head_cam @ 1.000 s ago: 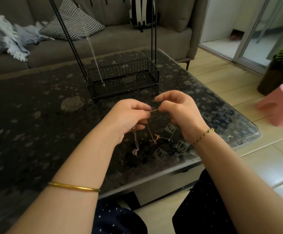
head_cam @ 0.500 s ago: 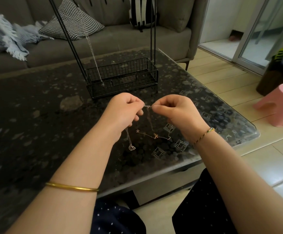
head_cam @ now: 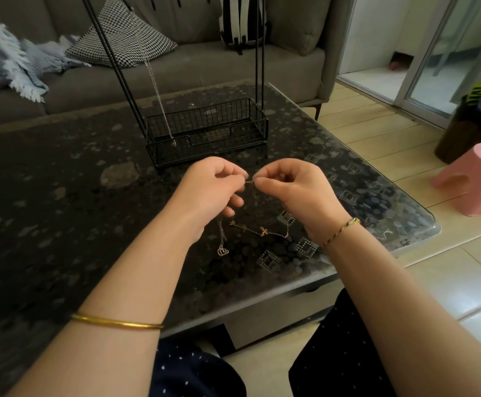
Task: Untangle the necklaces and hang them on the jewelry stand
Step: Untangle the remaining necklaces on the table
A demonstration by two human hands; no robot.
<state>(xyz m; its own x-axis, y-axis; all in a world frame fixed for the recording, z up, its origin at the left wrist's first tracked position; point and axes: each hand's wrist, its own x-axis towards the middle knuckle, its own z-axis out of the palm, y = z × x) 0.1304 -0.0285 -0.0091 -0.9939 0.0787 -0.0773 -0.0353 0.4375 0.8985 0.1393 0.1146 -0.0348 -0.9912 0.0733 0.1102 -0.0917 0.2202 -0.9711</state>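
Both hands are closed in a pinch. The left hand (head_cam: 213,190) and right hand (head_cam: 293,193) face each other fingertip to fingertip and grip a short stretch of fine chain (head_cam: 250,181) between them, its long axis running left to right. I cannot tell which necklace this stretch belongs to.

Below the hands, towards the person, droop a pale chain with a heart pendant (head_cam: 222,250), under the left hand, and a rose-gold chain with small star charms (head_cam: 262,231), spanning towards the right wrist. Whether they touch the dark speckled glass worktop (head_cam: 61,181) cannot be told.

The black wire jewelry stand with a basket base (head_cam: 205,133) stands straight ahead, near, with both hands about equally close. A silver necklace (head_cam: 159,93) hangs at its left side. The hanging bar is out of view. Nothing lies between hands and stand.
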